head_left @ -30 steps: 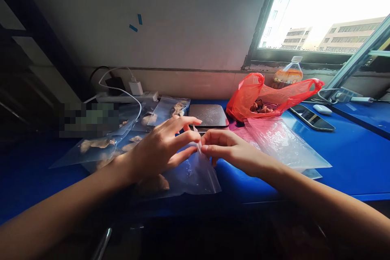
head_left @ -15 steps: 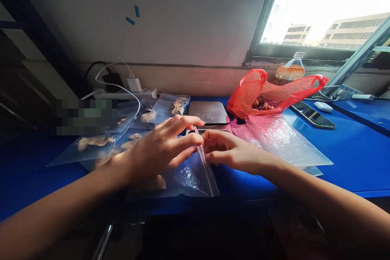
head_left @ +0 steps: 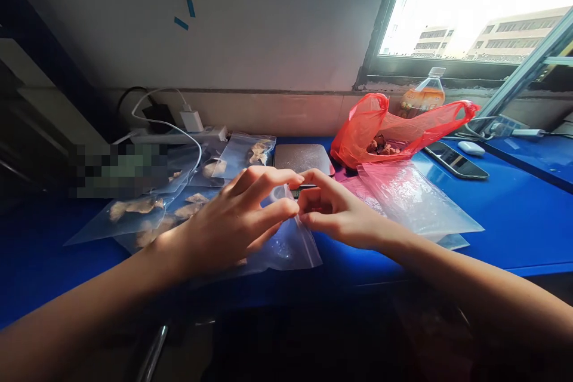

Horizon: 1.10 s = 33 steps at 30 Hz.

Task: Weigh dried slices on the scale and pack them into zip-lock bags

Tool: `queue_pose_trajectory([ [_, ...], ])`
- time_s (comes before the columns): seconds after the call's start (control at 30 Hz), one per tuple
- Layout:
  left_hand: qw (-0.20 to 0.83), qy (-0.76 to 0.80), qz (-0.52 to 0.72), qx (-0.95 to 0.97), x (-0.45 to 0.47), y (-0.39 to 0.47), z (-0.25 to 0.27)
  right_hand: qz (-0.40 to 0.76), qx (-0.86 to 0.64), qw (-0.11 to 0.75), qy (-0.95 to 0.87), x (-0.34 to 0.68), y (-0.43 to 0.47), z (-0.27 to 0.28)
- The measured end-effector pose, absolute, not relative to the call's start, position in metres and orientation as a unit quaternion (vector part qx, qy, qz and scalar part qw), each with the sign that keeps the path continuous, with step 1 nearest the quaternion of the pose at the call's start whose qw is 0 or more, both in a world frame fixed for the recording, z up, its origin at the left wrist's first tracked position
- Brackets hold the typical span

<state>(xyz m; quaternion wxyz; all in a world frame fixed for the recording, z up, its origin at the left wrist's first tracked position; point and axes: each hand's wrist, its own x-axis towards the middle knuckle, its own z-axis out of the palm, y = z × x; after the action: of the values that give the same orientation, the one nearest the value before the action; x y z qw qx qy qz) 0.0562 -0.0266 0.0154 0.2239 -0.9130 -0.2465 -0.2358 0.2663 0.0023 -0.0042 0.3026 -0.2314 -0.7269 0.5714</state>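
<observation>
Between my two hands lies a clear zip-lock bag (head_left: 286, 246), its zip edge slanting toward me and brown dried pieces partly showing under my left hand. My left hand (head_left: 248, 212) reaches over the bag from the left, fingers curved and pinching at its mouth. From the right, my right hand (head_left: 333, 209) pinches the same edge with thumb and fingers, the index fingertips of both hands meeting. Just behind them sits a small flat scale (head_left: 302, 158), its front partly covered by my fingers.
Filled clear bags (head_left: 134, 209) lie on the left. At right are a red plastic bag (head_left: 358, 131) of brown pieces, flat clear bags (head_left: 416, 203), a phone (head_left: 456, 161), a white case (head_left: 471, 148) and a bottle (head_left: 423, 98). A power strip (head_left: 179, 134) runs along the wall.
My right index finger has lifted and straightened toward my left fingertips. The bag's near edge has risen slightly, and the whole view has shifted a little.
</observation>
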Motion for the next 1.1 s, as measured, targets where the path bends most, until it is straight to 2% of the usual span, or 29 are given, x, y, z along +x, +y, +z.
queue_pose_trajectory([
  [0.43, 0.233, -0.240, -0.236, -0.912, 0.054, -0.031, 0.019, 0.577, -0.200, 0.331, -0.720, 0.265, -0.007, -0.003],
  [0.63, 0.187, -0.182, -0.261, -0.930, 0.056, -0.031, 0.023, 0.611, -0.189, 0.347, -0.686, 0.265, -0.005, -0.003],
  [0.87, 0.250, -0.143, -0.324, -0.901, 0.056, -0.030, 0.023, 0.665, -0.162, 0.358, -0.636, 0.265, -0.008, 0.000],
  [1.1, 0.284, -0.109, -0.325, -0.895, 0.056, -0.028, 0.025, 0.667, -0.157, 0.355, -0.636, 0.265, -0.012, 0.001],
])
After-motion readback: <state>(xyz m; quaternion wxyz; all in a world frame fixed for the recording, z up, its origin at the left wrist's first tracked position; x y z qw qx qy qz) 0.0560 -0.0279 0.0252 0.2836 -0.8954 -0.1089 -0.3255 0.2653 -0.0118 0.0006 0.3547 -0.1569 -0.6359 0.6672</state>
